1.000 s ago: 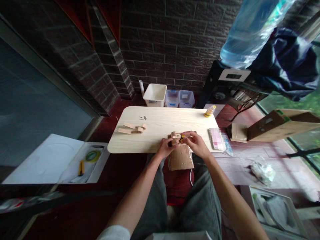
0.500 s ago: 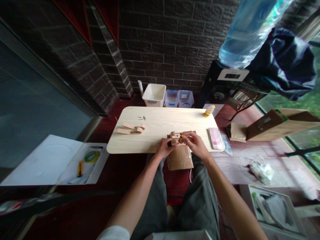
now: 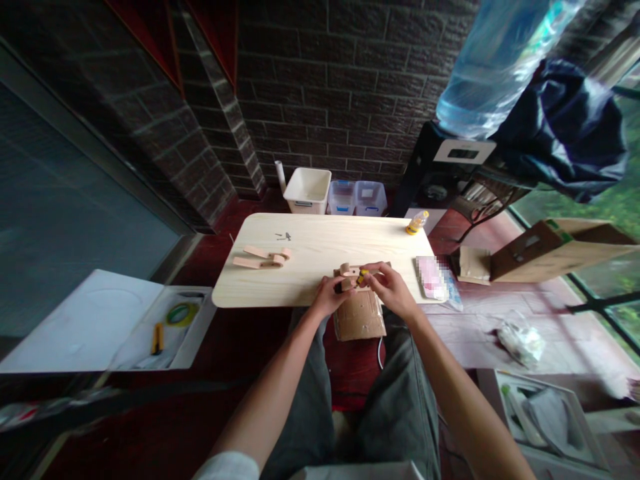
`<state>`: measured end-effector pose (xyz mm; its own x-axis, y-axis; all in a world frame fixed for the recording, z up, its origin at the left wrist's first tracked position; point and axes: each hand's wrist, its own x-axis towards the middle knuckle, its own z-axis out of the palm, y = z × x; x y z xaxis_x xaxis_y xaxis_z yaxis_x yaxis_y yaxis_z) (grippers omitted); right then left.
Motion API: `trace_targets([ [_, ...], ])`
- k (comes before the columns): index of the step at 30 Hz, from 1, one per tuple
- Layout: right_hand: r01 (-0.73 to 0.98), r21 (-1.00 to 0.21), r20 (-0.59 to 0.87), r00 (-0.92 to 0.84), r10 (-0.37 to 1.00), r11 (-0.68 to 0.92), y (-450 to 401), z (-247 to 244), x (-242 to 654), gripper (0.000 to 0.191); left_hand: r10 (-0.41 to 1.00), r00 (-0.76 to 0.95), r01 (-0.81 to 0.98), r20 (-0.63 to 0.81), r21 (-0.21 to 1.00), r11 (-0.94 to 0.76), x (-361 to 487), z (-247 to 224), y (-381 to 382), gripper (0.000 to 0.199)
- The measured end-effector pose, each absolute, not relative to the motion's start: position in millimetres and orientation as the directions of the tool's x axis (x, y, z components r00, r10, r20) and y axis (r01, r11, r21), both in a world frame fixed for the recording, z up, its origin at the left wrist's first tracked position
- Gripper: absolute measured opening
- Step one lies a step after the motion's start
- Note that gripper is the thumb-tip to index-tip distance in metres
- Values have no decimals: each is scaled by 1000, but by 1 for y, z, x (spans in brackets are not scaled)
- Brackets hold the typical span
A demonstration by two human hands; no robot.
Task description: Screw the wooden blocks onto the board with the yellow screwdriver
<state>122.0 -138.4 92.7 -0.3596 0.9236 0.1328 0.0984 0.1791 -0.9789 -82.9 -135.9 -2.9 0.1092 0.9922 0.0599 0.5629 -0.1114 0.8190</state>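
Note:
My left hand is closed on a light wooden piece with a rounded end, at the table's near edge. Something dark shows beside its fingers, too small to name. From the other side, my right hand pinches a small yellow-and-black screwdriver against the wooden piece; its tip is hidden. Beneath both hands lies a sheet of brown cardboard, jutting over the table edge towards my lap. Further left on the table rest similar wooden pieces with curled ends and several small dark screws.
A yellow-capped bottle and a pink packet sit on the table's right side. Storage bins stand behind it. An open white box is at left, a cardboard carton and a water dispenser at right.
Both hands stay almost in place at the wooden piece. The whole view has shifted very slightly; nothing else has visibly moved.

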Motion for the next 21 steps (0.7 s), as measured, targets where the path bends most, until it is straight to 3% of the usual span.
trace_targets([
  [21, 52, -973, 196, -338, 920, 226, -135, 88, 121, 35, 993, 92, 564, 75, 818, -114, -82, -1, -137, 36],
])
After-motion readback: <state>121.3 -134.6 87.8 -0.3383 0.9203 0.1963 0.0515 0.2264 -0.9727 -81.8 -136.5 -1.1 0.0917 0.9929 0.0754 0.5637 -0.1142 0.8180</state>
